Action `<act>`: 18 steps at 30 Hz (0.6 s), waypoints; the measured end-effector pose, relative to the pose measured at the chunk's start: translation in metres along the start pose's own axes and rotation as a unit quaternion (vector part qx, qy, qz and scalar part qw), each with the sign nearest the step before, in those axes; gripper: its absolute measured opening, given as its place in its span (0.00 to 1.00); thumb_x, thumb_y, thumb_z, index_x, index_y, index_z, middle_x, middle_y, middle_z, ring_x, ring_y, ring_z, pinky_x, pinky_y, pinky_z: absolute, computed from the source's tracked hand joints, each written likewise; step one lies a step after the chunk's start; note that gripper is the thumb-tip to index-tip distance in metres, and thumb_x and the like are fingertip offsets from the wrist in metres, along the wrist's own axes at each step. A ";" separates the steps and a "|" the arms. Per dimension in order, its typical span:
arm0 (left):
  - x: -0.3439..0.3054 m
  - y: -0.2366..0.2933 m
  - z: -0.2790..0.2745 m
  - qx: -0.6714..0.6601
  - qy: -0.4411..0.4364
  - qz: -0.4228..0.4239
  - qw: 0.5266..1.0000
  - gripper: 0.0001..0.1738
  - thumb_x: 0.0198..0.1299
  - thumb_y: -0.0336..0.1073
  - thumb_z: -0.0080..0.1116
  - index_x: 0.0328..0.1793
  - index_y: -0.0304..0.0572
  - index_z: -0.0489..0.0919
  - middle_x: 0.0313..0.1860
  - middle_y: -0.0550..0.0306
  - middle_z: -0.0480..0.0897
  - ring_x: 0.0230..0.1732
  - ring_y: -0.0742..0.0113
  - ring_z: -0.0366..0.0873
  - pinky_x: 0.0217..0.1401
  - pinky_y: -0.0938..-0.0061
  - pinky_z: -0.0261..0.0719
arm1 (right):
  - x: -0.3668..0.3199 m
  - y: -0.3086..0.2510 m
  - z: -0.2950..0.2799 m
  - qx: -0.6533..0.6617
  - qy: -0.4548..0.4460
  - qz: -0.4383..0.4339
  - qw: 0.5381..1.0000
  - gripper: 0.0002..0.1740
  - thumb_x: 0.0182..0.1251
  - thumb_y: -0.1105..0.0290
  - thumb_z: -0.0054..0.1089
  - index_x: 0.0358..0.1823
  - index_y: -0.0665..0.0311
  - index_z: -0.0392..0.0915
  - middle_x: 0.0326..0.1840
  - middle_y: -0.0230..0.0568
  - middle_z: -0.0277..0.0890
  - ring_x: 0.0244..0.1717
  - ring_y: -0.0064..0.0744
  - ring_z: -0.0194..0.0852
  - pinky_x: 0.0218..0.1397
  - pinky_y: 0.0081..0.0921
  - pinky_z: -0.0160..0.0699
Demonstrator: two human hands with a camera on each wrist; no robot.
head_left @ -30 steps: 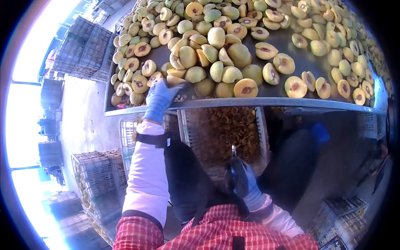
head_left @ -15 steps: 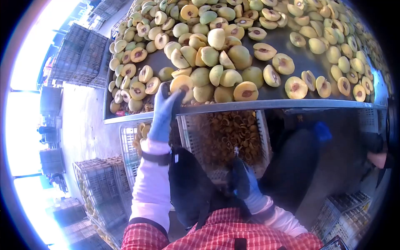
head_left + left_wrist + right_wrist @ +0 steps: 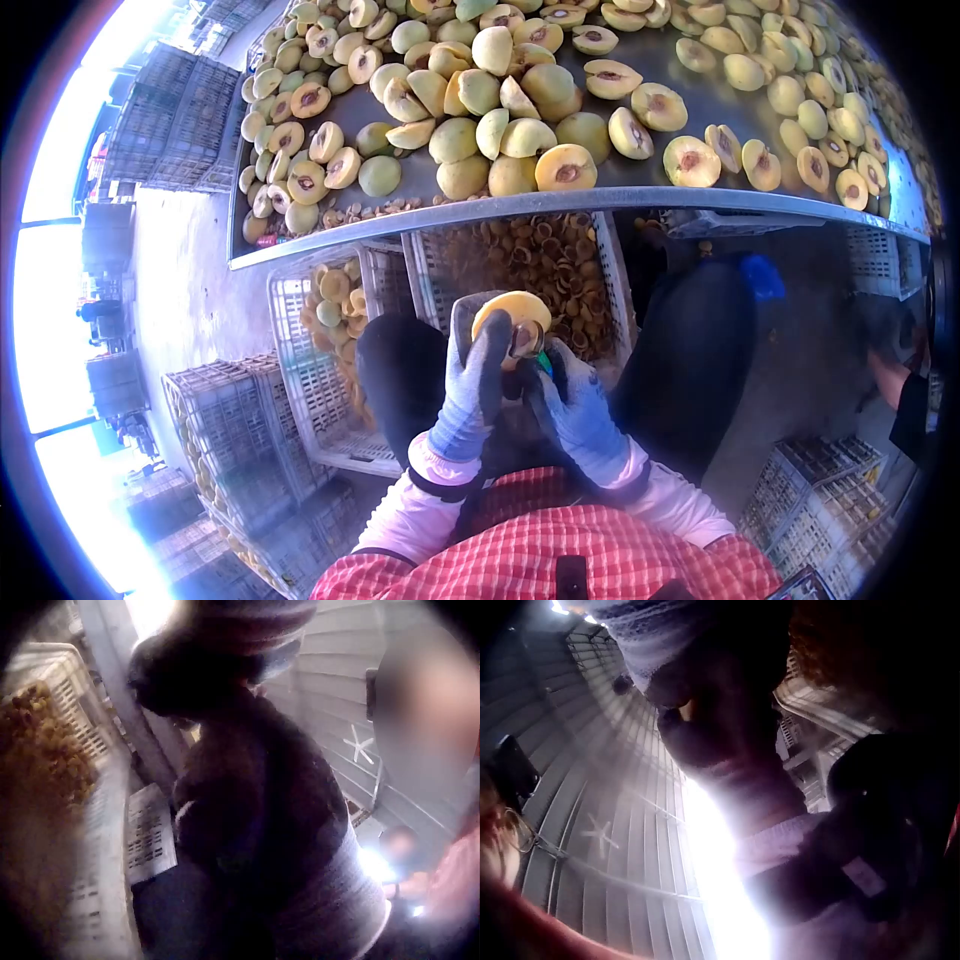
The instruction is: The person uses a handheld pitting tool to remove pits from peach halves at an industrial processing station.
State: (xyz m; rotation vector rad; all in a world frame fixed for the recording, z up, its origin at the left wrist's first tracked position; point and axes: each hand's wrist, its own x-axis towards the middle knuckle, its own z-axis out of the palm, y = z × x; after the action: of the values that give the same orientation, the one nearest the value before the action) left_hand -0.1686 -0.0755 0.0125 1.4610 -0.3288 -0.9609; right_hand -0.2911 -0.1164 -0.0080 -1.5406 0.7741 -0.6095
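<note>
In the head view my left hand [image 3: 472, 375], in a grey-blue glove, holds a yellow peach half [image 3: 512, 306] above the lap, its cut side partly showing. My right hand [image 3: 578, 400], gloved the same way, grips a pitting tool with a green handle [image 3: 544, 363]. Its looped metal end [image 3: 526, 340] is right at the lower edge of the peach half. Both wrist views are dark: the left glove [image 3: 262, 802] and the right glove [image 3: 720, 727] fill the middle, with the peach half mostly hidden there.
A metal table [image 3: 640, 199] bears many halved peaches just ahead. Under its edge stand a crate [image 3: 615, 270] of brown cup-shaped scraps and a white crate [image 3: 300, 385] with peach pieces. Stacked crates [image 3: 235, 425] are at the left, more crates [image 3: 820, 500] at lower right.
My left hand took a peach half from the table's near edge and brought it down to the lap. My right hand, with the tool, has come up to meet it.
</note>
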 end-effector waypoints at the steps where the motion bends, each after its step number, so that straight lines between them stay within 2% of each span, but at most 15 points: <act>1: -0.002 0.001 0.000 0.047 -0.007 0.018 0.999 0.16 0.69 0.42 0.51 0.56 0.41 0.70 0.46 0.56 0.76 0.44 0.73 0.74 0.46 0.79 0.75 | -0.002 0.001 0.001 -0.012 0.010 -0.015 1.000 0.11 0.68 0.68 0.55 0.43 0.69 0.72 0.31 0.52 0.76 0.32 0.48 0.79 0.35 0.35 0.74; 3: -0.006 -0.004 0.007 0.139 0.002 0.110 0.984 0.22 0.69 0.47 0.48 0.58 0.37 0.71 0.51 0.54 0.75 0.50 0.68 0.73 0.55 0.73 0.72 | -0.010 0.003 0.007 0.066 0.028 0.017 0.997 0.12 0.69 0.67 0.53 0.46 0.70 0.72 0.34 0.53 0.76 0.35 0.47 0.78 0.39 0.34 0.74; 4: -0.009 -0.006 0.012 0.113 0.005 0.114 0.987 0.22 0.70 0.46 0.48 0.59 0.37 0.70 0.52 0.54 0.75 0.51 0.68 0.73 0.56 0.73 0.72 | -0.014 0.006 0.010 0.104 0.037 0.033 0.993 0.13 0.70 0.67 0.52 0.47 0.71 0.72 0.36 0.54 0.76 0.36 0.46 0.78 0.40 0.33 0.74; 6: -0.014 -0.008 0.018 0.061 0.009 0.119 0.991 0.22 0.70 0.44 0.48 0.61 0.36 0.70 0.55 0.53 0.74 0.53 0.66 0.73 0.58 0.72 0.72 | -0.024 0.020 0.010 -0.025 0.057 -0.105 0.993 0.14 0.71 0.68 0.51 0.50 0.71 0.72 0.38 0.54 0.76 0.38 0.45 0.77 0.43 0.33 0.73; 8: -0.013 -0.021 0.015 0.052 -0.010 0.137 0.989 0.21 0.70 0.40 0.50 0.64 0.37 0.68 0.55 0.52 0.74 0.53 0.67 0.73 0.57 0.74 0.72 | -0.029 0.031 0.010 -0.014 0.043 -0.118 0.992 0.14 0.72 0.67 0.49 0.51 0.71 0.72 0.39 0.53 0.76 0.40 0.43 0.77 0.46 0.32 0.73; 10: -0.012 -0.029 0.008 0.087 -0.044 0.138 0.986 0.22 0.69 0.37 0.51 0.66 0.36 0.67 0.55 0.51 0.74 0.54 0.68 0.73 0.57 0.76 0.73 | -0.031 0.037 0.009 0.135 -0.005 -0.008 0.991 0.14 0.73 0.67 0.49 0.51 0.71 0.72 0.41 0.49 0.77 0.40 0.40 0.76 0.47 0.30 0.73; 11: -0.013 -0.024 0.006 0.137 -0.074 0.152 0.976 0.22 0.70 0.39 0.49 0.66 0.36 0.67 0.55 0.51 0.75 0.53 0.68 0.74 0.57 0.76 0.73 | -0.032 0.035 0.006 0.111 0.004 -0.018 0.994 0.15 0.74 0.66 0.49 0.51 0.71 0.72 0.40 0.46 0.77 0.39 0.37 0.76 0.45 0.28 0.73; 12: -0.012 -0.020 0.002 0.147 -0.105 0.122 0.976 0.22 0.71 0.40 0.48 0.66 0.36 0.67 0.54 0.51 0.76 0.52 0.69 0.74 0.56 0.76 0.73 | -0.034 0.031 0.002 0.085 0.012 -0.029 0.996 0.15 0.74 0.65 0.49 0.50 0.70 0.73 0.39 0.43 0.77 0.38 0.34 0.76 0.43 0.26 0.73; 14: -0.009 0.001 -0.002 0.168 -0.155 0.049 0.972 0.23 0.71 0.43 0.47 0.65 0.36 0.68 0.48 0.53 0.80 0.49 0.71 0.75 0.54 0.77 0.73 | -0.034 0.020 -0.005 0.123 -0.010 0.027 0.992 0.16 0.75 0.62 0.48 0.49 0.68 0.73 0.35 0.37 0.77 0.33 0.27 0.75 0.38 0.21 0.72; 15: -0.006 0.004 -0.003 0.114 -0.167 0.050 0.978 0.22 0.71 0.43 0.49 0.63 0.36 0.71 0.46 0.54 0.81 0.47 0.72 0.76 0.52 0.77 0.75 | -0.028 0.013 -0.008 0.186 -0.038 0.093 0.977 0.16 0.75 0.60 0.48 0.48 0.67 0.74 0.33 0.34 0.76 0.31 0.24 0.73 0.35 0.18 0.70; 16: -0.002 0.011 -0.003 0.138 -0.173 0.019 0.975 0.24 0.70 0.46 0.49 0.63 0.34 0.71 0.48 0.53 0.80 0.48 0.70 0.76 0.54 0.76 0.74 | -0.024 0.010 -0.010 0.248 -0.065 0.159 0.954 0.17 0.75 0.58 0.48 0.47 0.66 0.74 0.31 0.31 0.76 0.28 0.20 0.72 0.31 0.16 0.69; 17: 0.000 0.016 -0.004 0.163 -0.179 -0.012 0.970 0.27 0.69 0.48 0.49 0.62 0.32 0.71 0.50 0.52 0.79 0.49 0.68 0.77 0.56 0.75 0.73 | -0.024 0.009 -0.009 0.286 -0.083 0.183 0.937 0.19 0.75 0.55 0.47 0.46 0.65 0.74 0.28 0.30 0.74 0.24 0.19 0.70 0.28 0.15 0.66; 18: 0.000 0.016 -0.004 0.198 -0.173 0.006 0.965 0.27 0.69 0.48 0.50 0.62 0.32 0.71 0.49 0.52 0.79 0.48 0.69 0.77 0.55 0.76 0.74 | -0.024 0.009 -0.009 0.324 -0.102 0.208 0.917 0.20 0.75 0.52 0.47 0.44 0.63 0.74 0.26 0.29 0.73 0.21 0.17 0.68 0.24 0.15 0.64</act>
State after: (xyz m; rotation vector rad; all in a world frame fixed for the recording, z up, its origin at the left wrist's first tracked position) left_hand -0.1605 -0.0757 0.0266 1.6431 -0.8231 -1.1891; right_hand -0.3143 -0.1040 -0.0141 -0.7794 0.6256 -0.3259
